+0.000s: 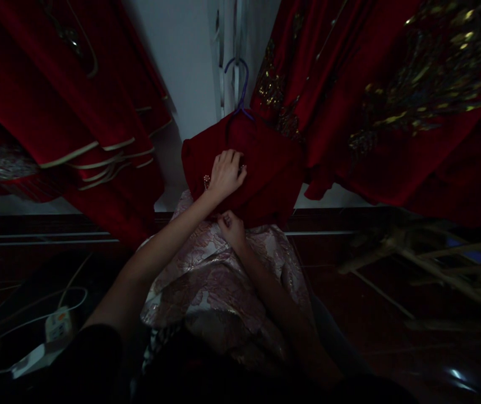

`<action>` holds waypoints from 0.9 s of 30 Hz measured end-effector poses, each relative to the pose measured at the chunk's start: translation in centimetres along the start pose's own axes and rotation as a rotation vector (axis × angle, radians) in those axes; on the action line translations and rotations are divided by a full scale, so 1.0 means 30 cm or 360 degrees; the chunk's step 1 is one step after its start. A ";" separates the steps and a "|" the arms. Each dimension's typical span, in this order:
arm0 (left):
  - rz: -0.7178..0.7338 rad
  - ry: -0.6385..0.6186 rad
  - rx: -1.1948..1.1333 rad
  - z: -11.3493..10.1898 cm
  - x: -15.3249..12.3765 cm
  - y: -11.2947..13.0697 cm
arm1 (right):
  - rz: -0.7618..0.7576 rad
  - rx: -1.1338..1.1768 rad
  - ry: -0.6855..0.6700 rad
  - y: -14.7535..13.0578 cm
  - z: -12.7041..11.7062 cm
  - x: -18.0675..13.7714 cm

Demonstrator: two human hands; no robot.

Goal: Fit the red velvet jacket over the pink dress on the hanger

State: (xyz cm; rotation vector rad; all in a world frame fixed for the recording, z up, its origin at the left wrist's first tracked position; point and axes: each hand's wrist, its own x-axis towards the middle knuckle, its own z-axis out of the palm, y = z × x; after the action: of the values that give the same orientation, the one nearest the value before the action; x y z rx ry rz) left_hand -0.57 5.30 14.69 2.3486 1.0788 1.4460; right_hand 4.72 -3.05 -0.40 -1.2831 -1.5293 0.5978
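A dark red jacket point(266, 185) hangs on a purple hanger point(244, 92) right in front of me. My left hand point(226, 173) lies over its upper front, fingers bent and drawn together around a small shiny ornament point(243, 168). Left of that hand, another beaded ornament point(206, 180) with a thin dangling strand sits on the red cloth. Lower down, my right hand point(231, 226) is curled in a pinch at the jacket's bottom edge; the dim light hides exactly what is between its fingertips. Pale pink brocade fabric point(211, 280) with shiny patterning spreads below the jacket, beneath my forearms.
Red garments with pale piping point(114, 112) hang at the left. On the right hang more red garments point(341, 84) with gold sequins. A white adapter with a cable point(59, 324) lies at lower left. A wooden frame point(425, 258) stands at right on the dark floor.
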 end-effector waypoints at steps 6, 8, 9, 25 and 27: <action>0.0100 -0.0100 0.0262 0.005 -0.002 -0.062 | 0.0012 0.0001 -0.0007 -0.003 -0.004 -0.002; 0.0138 -0.0126 0.0326 -0.020 0.002 -0.064 | 0.0006 0.0000 -0.0014 -0.005 -0.006 -0.003; 0.0159 -0.0150 0.0350 -0.035 0.003 -0.061 | -0.0003 0.0003 -0.0015 -0.005 -0.007 -0.003; 0.0245 -0.0416 0.0577 -0.076 0.009 0.006 | -0.0003 0.0012 -0.0005 -0.002 -0.005 -0.002; 0.0232 -0.0443 0.0578 -0.085 0.019 0.006 | -0.0001 0.0009 0.0002 -0.001 -0.004 -0.002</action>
State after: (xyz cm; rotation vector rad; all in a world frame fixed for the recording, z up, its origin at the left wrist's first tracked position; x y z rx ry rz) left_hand -2.48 5.01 16.47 2.8259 1.1938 0.9825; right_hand 4.83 -3.14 -0.36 -1.2783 -1.5260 0.6000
